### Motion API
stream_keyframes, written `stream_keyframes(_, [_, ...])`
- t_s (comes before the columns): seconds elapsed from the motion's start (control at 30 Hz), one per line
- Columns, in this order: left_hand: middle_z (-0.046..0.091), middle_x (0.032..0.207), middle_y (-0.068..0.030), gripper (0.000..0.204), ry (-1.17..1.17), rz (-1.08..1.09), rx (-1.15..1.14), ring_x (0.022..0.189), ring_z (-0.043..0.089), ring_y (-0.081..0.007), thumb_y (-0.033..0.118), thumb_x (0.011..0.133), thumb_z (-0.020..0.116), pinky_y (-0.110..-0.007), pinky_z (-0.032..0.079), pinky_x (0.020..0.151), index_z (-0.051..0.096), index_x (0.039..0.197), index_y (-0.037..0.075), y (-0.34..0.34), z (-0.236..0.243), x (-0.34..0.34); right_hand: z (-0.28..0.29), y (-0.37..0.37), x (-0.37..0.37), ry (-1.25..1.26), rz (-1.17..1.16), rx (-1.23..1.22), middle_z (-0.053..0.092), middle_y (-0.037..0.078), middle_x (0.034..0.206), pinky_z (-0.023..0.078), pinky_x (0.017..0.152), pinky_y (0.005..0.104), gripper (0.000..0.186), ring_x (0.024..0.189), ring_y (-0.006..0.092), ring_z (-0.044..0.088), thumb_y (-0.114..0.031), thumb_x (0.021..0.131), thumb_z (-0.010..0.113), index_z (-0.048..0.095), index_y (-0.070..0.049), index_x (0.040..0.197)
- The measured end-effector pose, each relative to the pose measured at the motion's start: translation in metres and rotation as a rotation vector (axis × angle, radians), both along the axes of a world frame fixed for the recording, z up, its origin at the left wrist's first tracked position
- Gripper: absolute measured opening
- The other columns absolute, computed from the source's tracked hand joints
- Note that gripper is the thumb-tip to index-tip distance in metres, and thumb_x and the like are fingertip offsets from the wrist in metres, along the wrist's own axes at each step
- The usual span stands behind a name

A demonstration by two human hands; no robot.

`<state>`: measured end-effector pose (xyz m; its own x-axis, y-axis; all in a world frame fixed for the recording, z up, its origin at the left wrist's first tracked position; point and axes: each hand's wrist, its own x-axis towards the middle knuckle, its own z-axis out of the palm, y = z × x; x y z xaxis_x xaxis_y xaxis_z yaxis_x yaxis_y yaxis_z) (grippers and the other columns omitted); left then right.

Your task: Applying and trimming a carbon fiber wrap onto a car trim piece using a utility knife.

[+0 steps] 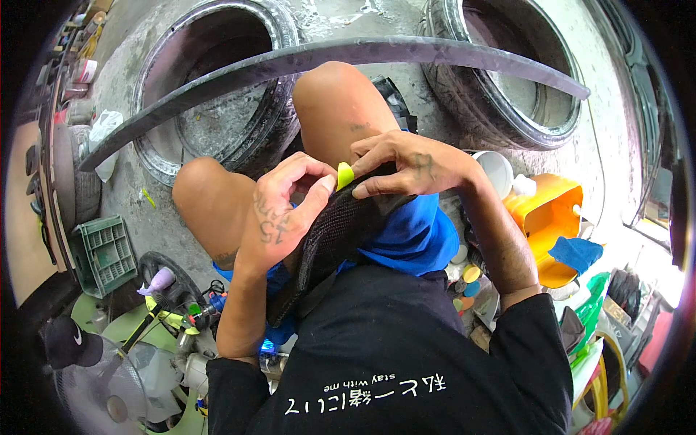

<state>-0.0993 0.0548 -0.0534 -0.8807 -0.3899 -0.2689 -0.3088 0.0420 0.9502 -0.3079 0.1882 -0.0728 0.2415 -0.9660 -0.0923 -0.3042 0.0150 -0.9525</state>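
Over my lap lies a piece of black mesh material (338, 221) with a textured surface and a folded edge. A small yellow-green tab (345, 176) stands at its upper edge, between my two hands. My left hand (279, 206) pinches at the tab's left side, thumb and forefinger closed together. From the right, my right hand (406, 168) grips the top edge of the black mesh, its thumb on the near side and the forefinger touching the tab. The fingertips partly cover the tab's lower end.
Two tires (286, 109) (475, 101) lie ahead, with a long dark strip (319, 54) across them. To the left are a green crate (105, 254) and a fan (109, 391). At right stand a cut orange container (554, 217) with a blue cloth (576, 252) and assorted clutter.
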Motion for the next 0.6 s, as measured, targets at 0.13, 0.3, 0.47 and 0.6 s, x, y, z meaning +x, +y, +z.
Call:
stream_keyframes(0.13, [0.065, 0.094, -0.0078, 0.012, 0.037, -0.007, 0.013, 0.082, 0.064, -0.0121, -0.001, 0.095, 0.059, -0.025, 0.05, 0.076, 0.069, 0.101, -0.004, -0.002, -0.006, 0.011, 0.001, 0.0, 0.0, 0.028, -0.001, -0.016, 0.055, 0.014, 0.085, 0.044, 0.076, 0.0403, 0.031, 0.084, 0.0285, 0.057, -0.027, 0.093, 0.069, 0.073, -0.002, 0.112])
stream_keyframes(0.3, [0.067, 0.096, -0.0104, 0.017, 0.1, 0.002, -0.027, 0.084, 0.064, -0.0139, -0.004, 0.094, 0.057, -0.026, 0.051, 0.077, 0.07, 0.106, -0.004, 0.003, -0.013, 0.023, -0.003, 0.001, 0.001, 0.04, -0.001, -0.075, 0.05, 0.011, 0.082, 0.042, 0.076, 0.0384, 0.027, 0.084, 0.0247, 0.052, -0.023, 0.092, 0.071, 0.071, -0.001, 0.108])
stream_keyframes(0.47, [0.068, 0.095, -0.0098, 0.019, 0.129, -0.038, -0.145, 0.084, 0.064, -0.0139, -0.004, 0.094, 0.058, -0.026, 0.051, 0.076, 0.071, 0.108, -0.004, 0.006, -0.007, 0.023, -0.003, 0.001, 0.001, -0.017, -0.01, -0.041, 0.052, 0.01, 0.082, 0.042, 0.075, 0.0378, 0.028, 0.084, 0.0236, 0.053, -0.023, 0.092, 0.072, 0.072, -0.002, 0.11])
stream_keyframes(0.6, [0.067, 0.096, -0.0106, 0.021, 0.137, 0.022, -0.064, 0.084, 0.064, -0.0139, -0.006, 0.094, 0.056, -0.026, 0.051, 0.076, 0.07, 0.11, -0.004, 0.007, -0.014, 0.016, 0.003, -0.001, 0.001, 0.01, -0.003, -0.026, 0.052, 0.01, 0.082, 0.042, 0.075, 0.0371, 0.028, 0.083, 0.023, 0.052, -0.023, 0.092, 0.072, 0.072, -0.002, 0.111])
